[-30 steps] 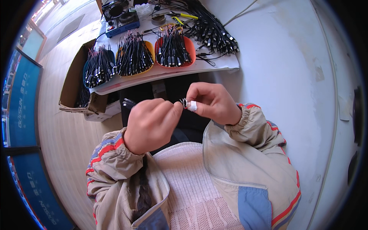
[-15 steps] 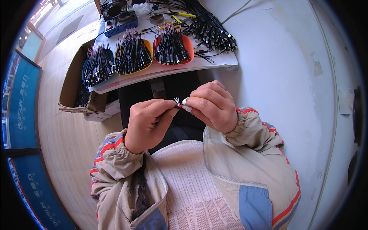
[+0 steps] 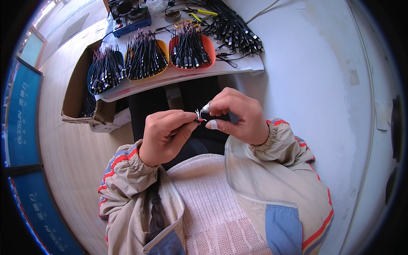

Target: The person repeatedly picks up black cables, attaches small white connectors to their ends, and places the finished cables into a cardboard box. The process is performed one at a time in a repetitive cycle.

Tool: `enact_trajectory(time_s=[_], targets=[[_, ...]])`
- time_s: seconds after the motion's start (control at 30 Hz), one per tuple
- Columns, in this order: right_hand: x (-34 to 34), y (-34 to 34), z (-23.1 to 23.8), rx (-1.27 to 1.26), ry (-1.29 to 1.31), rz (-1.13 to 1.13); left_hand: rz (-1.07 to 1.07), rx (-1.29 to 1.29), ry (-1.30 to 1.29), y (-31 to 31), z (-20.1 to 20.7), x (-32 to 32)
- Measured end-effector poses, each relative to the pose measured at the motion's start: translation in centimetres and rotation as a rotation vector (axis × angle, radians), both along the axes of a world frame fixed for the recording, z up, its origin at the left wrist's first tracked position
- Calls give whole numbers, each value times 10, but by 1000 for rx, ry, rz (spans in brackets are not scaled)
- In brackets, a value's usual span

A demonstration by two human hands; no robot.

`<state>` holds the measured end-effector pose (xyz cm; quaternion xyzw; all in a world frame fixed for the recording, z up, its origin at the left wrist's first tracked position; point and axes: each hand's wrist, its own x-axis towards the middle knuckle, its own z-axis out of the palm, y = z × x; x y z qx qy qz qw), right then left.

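Observation:
In front of my lap, my left hand (image 3: 165,135) pinches a short cable end between thumb and forefinger. Thin white and red wires (image 3: 198,115) fan out from its fingertips; the rest of the cable is hidden in the hand. Just right of the wires is my right hand (image 3: 243,115), its thumb and forefinger spread apart with nothing seen between them. White wrapping covers the tip of its forefinger, and a white band goes round the thumb. Whether the forefinger touches a wire I cannot tell.
Ahead on a white table (image 3: 238,68) stand a blue bowl (image 3: 90,80), a yellow bowl (image 3: 166,51) and a red bowl (image 3: 210,49), all full of black cables. Behind are a cable pile (image 3: 238,32), yellow-handled pliers (image 3: 206,12) and a blue device (image 3: 131,26). A cardboard box (image 3: 74,95) sits left.
My right hand has let go of the wires; its thumb and forefinger have parted. My left hand keeps its pinch, and the white wires now stand more upright.

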<state>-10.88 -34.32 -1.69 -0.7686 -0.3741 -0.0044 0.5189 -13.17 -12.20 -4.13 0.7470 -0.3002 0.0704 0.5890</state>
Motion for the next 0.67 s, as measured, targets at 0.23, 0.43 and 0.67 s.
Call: enact_trajectory(time_s=[0.23,0.43,0.67], targets=[[-12,7,1,-22,48,-24,67,123,-387,-3,2,-2],[-5,3,3,50,260,162,-179,-129,75,7,-6,-7],[-3,9,2,-7,-250,167,-459,-451,487,10,-21,-4]])
